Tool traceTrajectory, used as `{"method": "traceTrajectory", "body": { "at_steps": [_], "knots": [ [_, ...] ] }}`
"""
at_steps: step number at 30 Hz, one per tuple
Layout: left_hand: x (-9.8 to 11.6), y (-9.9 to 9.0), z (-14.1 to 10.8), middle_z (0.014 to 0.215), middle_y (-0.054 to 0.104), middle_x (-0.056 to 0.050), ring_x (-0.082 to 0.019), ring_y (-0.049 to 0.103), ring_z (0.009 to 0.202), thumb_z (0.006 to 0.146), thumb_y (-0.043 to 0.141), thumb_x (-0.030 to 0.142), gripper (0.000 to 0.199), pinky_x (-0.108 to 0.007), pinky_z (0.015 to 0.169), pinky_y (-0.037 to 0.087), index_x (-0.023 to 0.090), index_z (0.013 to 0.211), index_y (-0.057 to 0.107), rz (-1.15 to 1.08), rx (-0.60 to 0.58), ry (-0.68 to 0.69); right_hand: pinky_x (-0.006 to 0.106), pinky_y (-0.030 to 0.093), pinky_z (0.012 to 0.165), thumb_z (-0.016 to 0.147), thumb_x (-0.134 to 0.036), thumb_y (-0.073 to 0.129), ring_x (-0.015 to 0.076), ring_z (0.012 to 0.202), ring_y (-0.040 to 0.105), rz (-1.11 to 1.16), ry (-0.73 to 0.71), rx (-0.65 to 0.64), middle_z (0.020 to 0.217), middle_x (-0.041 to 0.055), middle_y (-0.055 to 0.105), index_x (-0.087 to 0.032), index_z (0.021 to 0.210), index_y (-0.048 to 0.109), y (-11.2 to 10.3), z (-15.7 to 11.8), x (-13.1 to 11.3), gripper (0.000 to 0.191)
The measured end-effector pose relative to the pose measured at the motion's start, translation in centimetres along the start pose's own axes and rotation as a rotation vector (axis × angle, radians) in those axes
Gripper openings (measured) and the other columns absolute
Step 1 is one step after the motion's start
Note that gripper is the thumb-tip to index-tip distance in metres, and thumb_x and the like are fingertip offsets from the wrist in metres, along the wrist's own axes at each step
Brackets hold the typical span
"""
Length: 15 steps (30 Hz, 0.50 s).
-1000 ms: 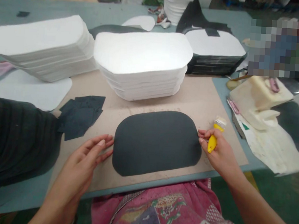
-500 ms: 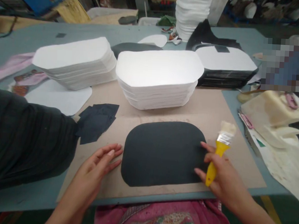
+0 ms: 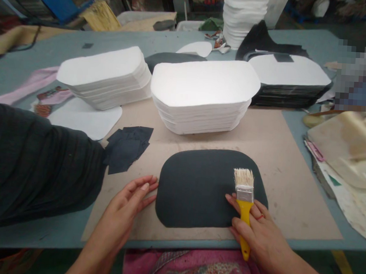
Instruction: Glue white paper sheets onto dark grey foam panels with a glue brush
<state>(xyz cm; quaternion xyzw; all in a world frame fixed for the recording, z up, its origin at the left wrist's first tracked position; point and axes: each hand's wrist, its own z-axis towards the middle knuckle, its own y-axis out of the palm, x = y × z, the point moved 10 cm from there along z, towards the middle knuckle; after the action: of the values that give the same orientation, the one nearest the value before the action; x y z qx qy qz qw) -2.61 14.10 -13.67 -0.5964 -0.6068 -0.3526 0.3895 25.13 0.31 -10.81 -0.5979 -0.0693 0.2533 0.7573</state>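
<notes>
Black panel (image 3: 195, 187), just one, lies flat on the board (image 3: 303, 202) at the near side of the bench (image 3: 56, 230). Of two hands, the left hand (image 3: 127, 206) has its fingers extended and close together, gripping nothing, their tips at the panel's left edge; whether they press on it I cannot tell. The right hand (image 3: 259, 230) pinches the handle of the single brush (image 3: 244, 209), bristles pointing away from the person, fingertips over the panel's lower right part. The step in hand looks like steadying or aligning the panel; a brush stroke from here would call for lifting the right fingers clear and turning the bristles down, while the left hand minds the edge.

A little farther, at left, stand one black stack (image 3: 45, 165) and, just beside it, one pile of small squares (image 3: 128, 148), overlapping too much to count. Beyond lie one loose white sheet (image 3: 85, 116) and two white stacks (image 3: 205, 84), layers uncountable. One white-topped dark stack (image 3: 292, 94) stands to their right, with one square on top. Farthest is one tall white pile (image 3: 244, 21).
</notes>
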Motion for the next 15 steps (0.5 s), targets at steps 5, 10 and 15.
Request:
{"method": "traceTrajectory", "body": {
  "at_steps": [5,10,15],
  "knots": [
    [0.0,-0.1,-0.1,0.124,0.07,-0.016,-0.033,0.064,0.122,0.063,0.087,0.058,0.067,-0.046,0.102,0.055,0.015,0.111,0.068,-0.007,0.003,0.002,0.057,0.041,0.106,0.092,-0.011,0.06,0.0348,0.132,0.05,-0.009,0.011,-0.004,0.156,0.0192,0.044,-0.02,0.098,0.058,0.6,-0.2,0.1,0.011],
    [-0.2,-0.3,0.3,0.125,0.071,-0.015,-0.031,0.065,0.12,0.065,0.087,0.057,0.066,-0.038,0.093,0.059,0.016,0.112,0.069,0.004,-0.011,-0.003,0.056,0.042,0.105,0.091,-0.015,0.063,0.0331,0.131,0.052,-0.003,0.038,-0.017,0.155,0.0162,0.047,-0.021,0.097,0.057,0.6,0.1,0.2,0.01],
    [0.2,-0.1,0.3,0.121,0.072,-0.012,-0.031,0.065,0.12,0.064,0.089,0.053,0.059,-0.033,0.087,0.062,0.017,0.107,0.071,-0.003,-0.01,0.026,0.055,0.044,0.105,0.096,-0.022,0.061,0.0314,0.133,0.053,0.119,0.215,0.052,0.152,0.0139,0.05,-0.023,0.097,0.051,-2.3,-1.0,4.1,0.01]
  ]
}}
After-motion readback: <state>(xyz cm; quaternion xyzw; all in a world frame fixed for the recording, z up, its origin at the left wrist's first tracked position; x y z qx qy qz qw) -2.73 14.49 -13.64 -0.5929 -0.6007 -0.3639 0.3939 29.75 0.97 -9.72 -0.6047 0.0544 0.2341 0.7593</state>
